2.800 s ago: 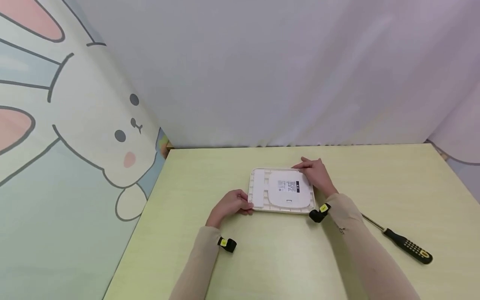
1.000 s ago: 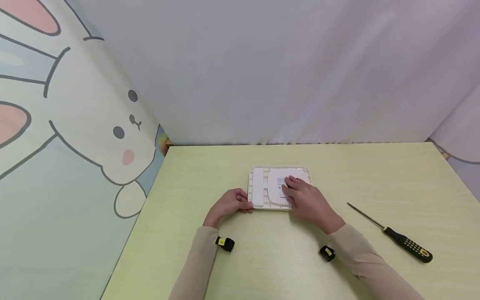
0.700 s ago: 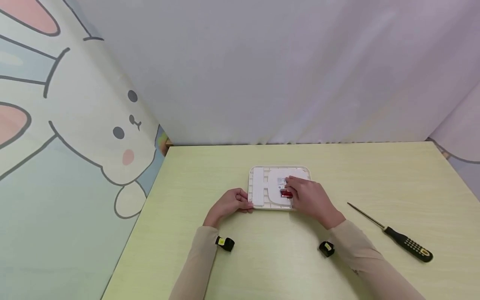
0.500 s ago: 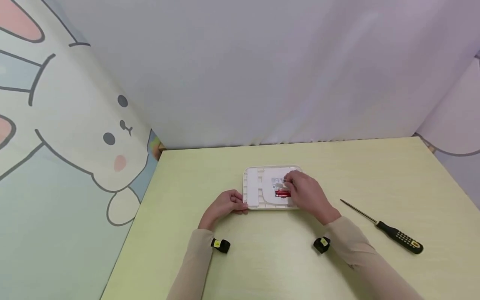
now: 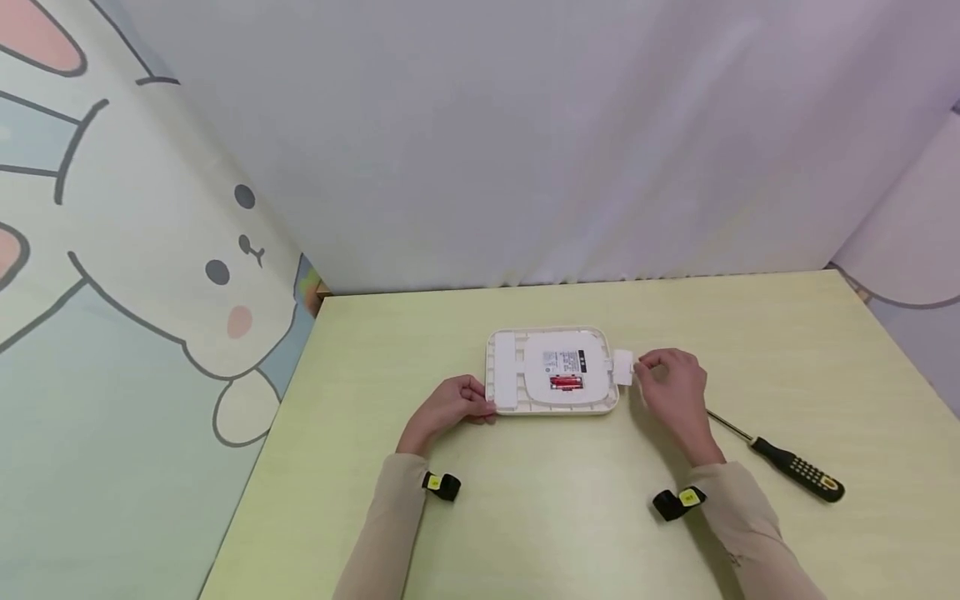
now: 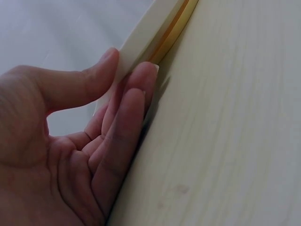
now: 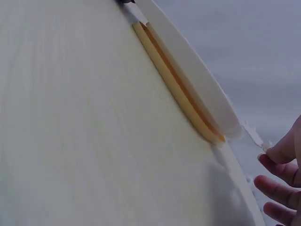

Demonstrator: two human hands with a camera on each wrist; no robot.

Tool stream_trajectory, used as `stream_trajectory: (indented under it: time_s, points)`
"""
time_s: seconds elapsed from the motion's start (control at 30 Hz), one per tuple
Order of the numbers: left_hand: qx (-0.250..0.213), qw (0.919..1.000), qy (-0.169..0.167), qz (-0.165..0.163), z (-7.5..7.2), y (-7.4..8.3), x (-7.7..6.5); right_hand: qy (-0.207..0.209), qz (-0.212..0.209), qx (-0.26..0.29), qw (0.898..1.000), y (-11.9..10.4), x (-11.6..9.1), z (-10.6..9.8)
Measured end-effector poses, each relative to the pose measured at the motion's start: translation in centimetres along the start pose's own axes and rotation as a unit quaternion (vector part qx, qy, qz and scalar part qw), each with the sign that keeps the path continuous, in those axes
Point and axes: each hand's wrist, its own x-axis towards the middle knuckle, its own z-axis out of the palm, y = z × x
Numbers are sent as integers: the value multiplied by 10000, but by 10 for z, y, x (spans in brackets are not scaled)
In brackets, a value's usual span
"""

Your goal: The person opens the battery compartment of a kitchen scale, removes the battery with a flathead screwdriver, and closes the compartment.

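A flat white device with rounded corners lies back side up on the table, a printed label and red batteries showing in its uncovered battery compartment. My left hand pinches its near left corner, thumb above and fingers below, as the left wrist view shows. Just off the device's right edge, my right hand holds a small white battery cover between thumb and index finger. In the right wrist view the cover appears as a thin sliver at the fingertips, the other fingers spread loosely.
A screwdriver with a black and yellow handle lies on the table to the right, its tip hidden behind my right hand. The pale wooden table ends at a white curtain. A rabbit-print cloth hangs at left.
My right hand has moved from the device's right edge onto its back, lifted off the battery cover and carried it right. The batteries are now uncovered. My left hand keeps its place.
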Motion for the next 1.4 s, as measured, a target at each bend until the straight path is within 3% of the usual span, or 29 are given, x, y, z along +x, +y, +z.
stream_trajectory:
  time_s: [0.13,0.27,0.53,0.7,0.8,0.97,1.1,1.2,1.3,1.4]
  points:
    - [1,10000,86,-37,-1,-2,0,-85,-225,-613,9978,11,-9,-7]
    - [-13,10000,56,-9,0,-1,1,-54,-334,-1066,9937,30,-28,-37]
    - [-3,10000,-30,19,-1,5,2,-546,517,-1640,9836,82,-80,-118]
    - [54,9999,-63,111,-5,9,2,-655,1068,-2004,9717,93,-103,-134]
    - [43,9999,-52,98,-7,8,2,-591,1182,-2112,9685,92,-108,-135]
    - [2,10000,-65,51,-7,5,1,-139,1124,-1789,9773,74,-103,-135]
    - [-9,10000,-42,80,-7,3,2,771,973,-793,9891,44,-88,-128]
    - [16,10000,-45,67,-6,1,4,1237,747,263,9892,18,-70,-120]
    - [27,10000,-76,32,-3,1,4,1214,295,886,9882,-5,-52,-111]
    - [-9,10000,-87,-4,-1,2,4,909,-282,879,9916,-21,-38,-101]
